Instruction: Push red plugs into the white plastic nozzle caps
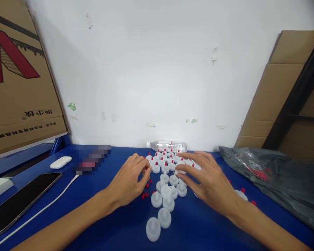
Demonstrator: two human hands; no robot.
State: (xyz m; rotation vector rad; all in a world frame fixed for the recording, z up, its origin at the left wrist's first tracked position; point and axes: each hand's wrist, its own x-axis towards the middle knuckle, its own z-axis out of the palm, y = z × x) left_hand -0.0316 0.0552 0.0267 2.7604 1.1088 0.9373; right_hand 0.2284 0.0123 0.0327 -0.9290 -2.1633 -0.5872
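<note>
The left hand (133, 177) and right hand (209, 179) are bare, as are both forearms (78, 221); the fingers (190, 170) are slender, the wrists (111, 202) narrow.

One head-worn view looks forward and down; blue table (199, 228) near, wall (151, 69) beyond.

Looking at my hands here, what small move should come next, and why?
Probably fit one of the loose red caps beside your left hand onto a bare white lid; several like it sit nearest you, while many farther lids wear red caps.
</note>
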